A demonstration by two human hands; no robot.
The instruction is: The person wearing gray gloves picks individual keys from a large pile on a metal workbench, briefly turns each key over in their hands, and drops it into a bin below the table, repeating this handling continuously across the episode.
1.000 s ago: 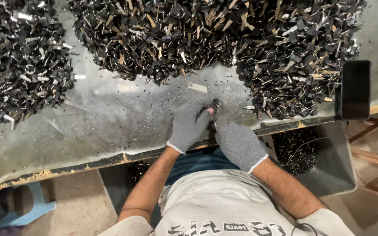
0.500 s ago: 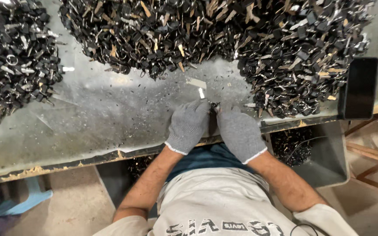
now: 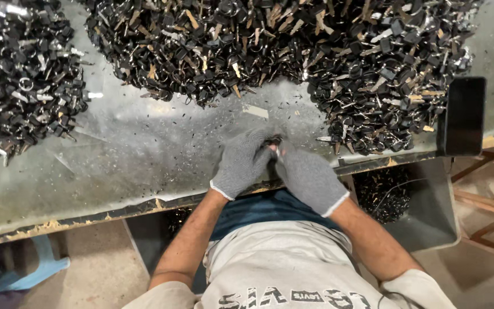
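Both gloved hands are pinched together at the near edge of the table. The left hand and right hand meet fingertip to fingertip on one small dark piece, so each grip is closed down on it, left from the left side, right from the right. The piece sits right between them, at the top of the fingers, and neither hand is nearer. Too small to tell which way its long axis runs. The big heap of black parts lies just beyond the hands, a second heap off to the left, and a phone at the right edge.
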